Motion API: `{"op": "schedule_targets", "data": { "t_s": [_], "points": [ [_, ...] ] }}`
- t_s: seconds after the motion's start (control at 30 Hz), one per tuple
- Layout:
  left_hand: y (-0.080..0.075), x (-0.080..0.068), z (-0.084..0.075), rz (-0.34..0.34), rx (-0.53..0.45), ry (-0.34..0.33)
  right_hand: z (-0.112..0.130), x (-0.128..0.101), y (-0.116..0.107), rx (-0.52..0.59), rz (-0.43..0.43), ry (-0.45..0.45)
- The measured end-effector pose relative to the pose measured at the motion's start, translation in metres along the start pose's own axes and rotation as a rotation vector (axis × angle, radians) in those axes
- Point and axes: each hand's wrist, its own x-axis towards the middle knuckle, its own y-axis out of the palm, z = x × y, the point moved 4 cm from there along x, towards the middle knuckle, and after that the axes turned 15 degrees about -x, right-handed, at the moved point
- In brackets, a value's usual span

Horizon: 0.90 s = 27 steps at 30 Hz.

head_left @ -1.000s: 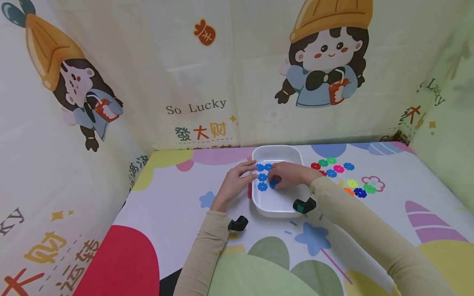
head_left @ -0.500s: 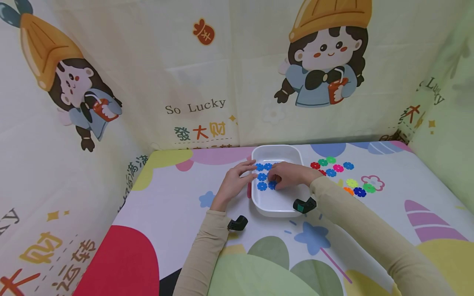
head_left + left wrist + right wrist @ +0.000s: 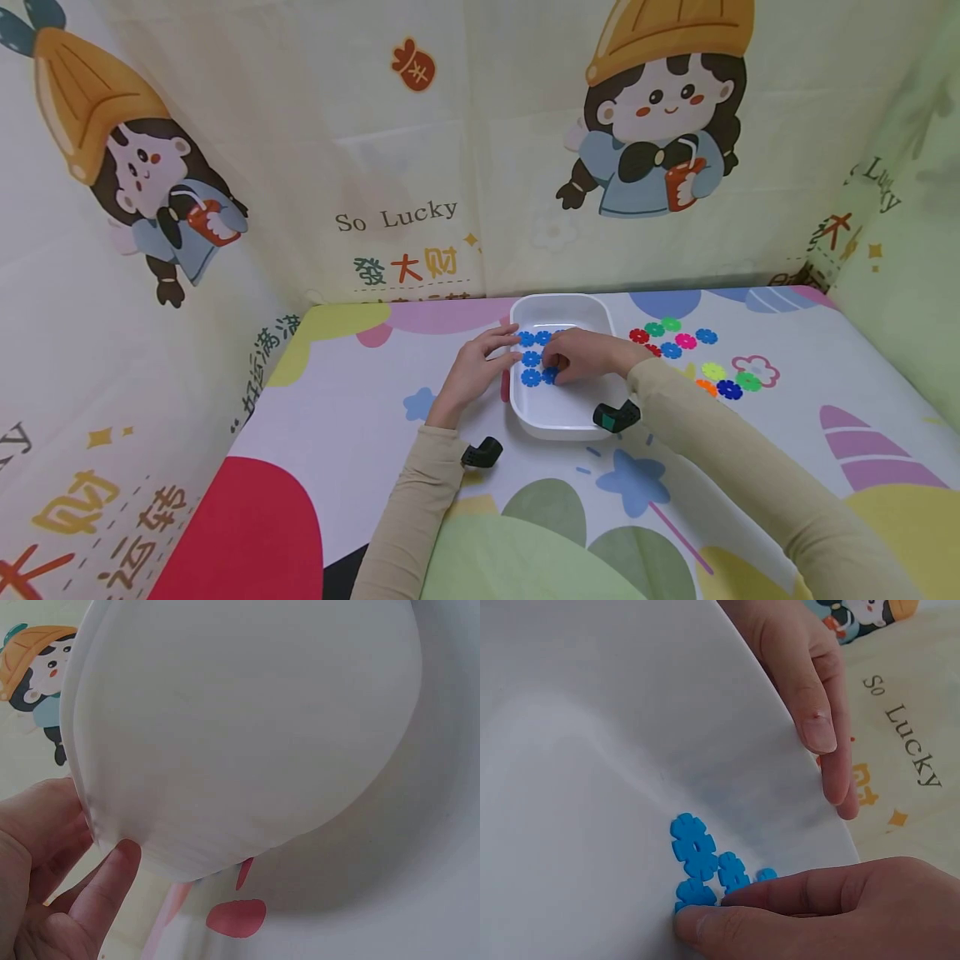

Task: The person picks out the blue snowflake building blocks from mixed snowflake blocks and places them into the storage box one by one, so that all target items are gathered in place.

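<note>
A white tray [image 3: 562, 414] sits mid-table. Several blue snowflake pieces [image 3: 532, 359] lie in rows on its left half, also visible as blue pieces [image 3: 694, 847] in the right wrist view. My right hand [image 3: 581, 354] reaches into the tray with curled fingers and pinches one blue piece [image 3: 551, 375] low against the tray floor; its fingertips [image 3: 697, 926] sit beside the others. My left hand [image 3: 480, 367] lies with straight fingers [image 3: 817, 712] over the tray's left rim, its thumb [image 3: 112, 877] touching the tray's outer wall [image 3: 240, 727].
Loose snowflake pieces [image 3: 686, 341] in red, green, pink, blue, yellow and orange lie on the table right of the tray. Printed cloth walls close in the table at the back and both sides. The patterned tablecloth [image 3: 337, 417] stretches left of the tray and toward me.
My right hand has shifted slightly left inside the tray with the blue piece under its fingertips. The left hand and the tray have stayed put.
</note>
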Motion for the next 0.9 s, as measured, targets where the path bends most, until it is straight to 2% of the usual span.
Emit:
{"op": "schedule_targets", "data": {
  "t_s": [0.9],
  "points": [
    [-0.0003, 0.0012, 0.0016, 0.006, -0.013, 0.009, 0.0043, 0.0058, 0.0012, -0.014, 0.006, 0.021]
  ]
}}
